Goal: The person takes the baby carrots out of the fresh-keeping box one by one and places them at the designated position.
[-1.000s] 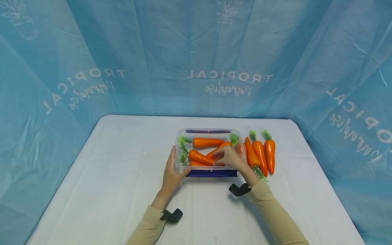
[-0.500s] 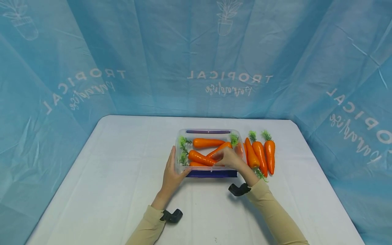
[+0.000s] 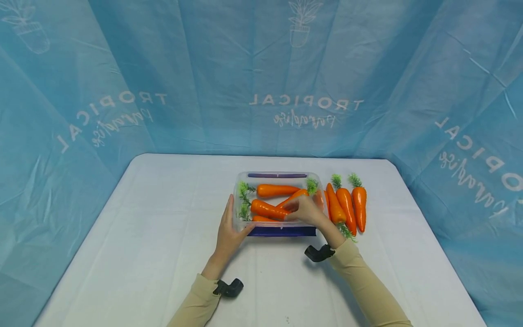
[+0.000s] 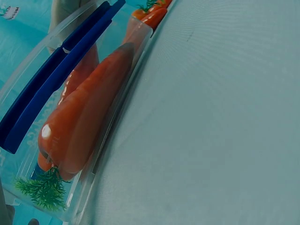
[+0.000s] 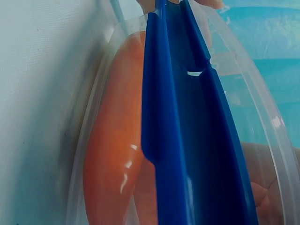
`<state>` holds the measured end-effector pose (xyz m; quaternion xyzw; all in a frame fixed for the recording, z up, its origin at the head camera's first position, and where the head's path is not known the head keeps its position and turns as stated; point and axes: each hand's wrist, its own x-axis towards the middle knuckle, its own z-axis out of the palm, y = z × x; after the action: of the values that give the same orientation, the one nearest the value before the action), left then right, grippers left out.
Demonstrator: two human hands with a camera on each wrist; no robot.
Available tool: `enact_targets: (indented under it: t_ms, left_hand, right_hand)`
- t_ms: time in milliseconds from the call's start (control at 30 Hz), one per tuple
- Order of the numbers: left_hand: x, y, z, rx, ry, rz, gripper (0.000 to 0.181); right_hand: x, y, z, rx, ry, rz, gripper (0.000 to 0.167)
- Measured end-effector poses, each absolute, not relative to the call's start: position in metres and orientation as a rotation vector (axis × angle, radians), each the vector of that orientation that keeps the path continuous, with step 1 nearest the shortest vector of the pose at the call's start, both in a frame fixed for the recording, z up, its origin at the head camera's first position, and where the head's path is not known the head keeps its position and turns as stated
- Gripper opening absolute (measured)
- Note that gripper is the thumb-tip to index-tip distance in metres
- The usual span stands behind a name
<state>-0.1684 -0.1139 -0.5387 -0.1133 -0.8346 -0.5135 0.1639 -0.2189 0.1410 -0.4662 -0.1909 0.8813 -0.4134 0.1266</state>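
My left hand (image 3: 229,232): fingers extended, resting against clear blue-latched box (image 3: 282,231) | My right hand (image 3: 305,211): fingers curved, pinching artificial carrot (image 3: 266,210) inside.

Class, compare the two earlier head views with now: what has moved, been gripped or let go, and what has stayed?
Nothing visibly moved, and neither grip visibly changed. The left hand stays against the clear box, the right hand stays at the carrots inside it, and the loose carrots still lie beside it.
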Motion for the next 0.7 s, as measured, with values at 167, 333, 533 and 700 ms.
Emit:
enact_targets:
  t_ms: [167,333,533,700]
  left_hand:
    - [-0.1687,-0.1138,-0.5389,-0.319,-2.381,-1.460,0.102]
    - [-0.1690,-0.1140,-0.5393,-0.315,-2.381,-1.467,0.102]
    - [-0.1691,-0.1144,-0.5391,-0.318,-2.375,-1.481,0.102]
    - [-0.1687,-0.1143,-0.5387,-0.324,-2.377,-1.482,0.102]
  right_hand:
    - [-0.2186,0.1416,-0.4673,-0.574,2.616,-1.224,0.030]
    - [-0.2180,0.1406,-0.4669,-0.597,2.673,-1.236,0.028]
    - [-0.2170,0.1403,-0.4653,-0.605,2.700,-1.285,0.026]
    - [-0.2163,0.1406,-0.4650,-0.600,2.719,-1.287,0.027]
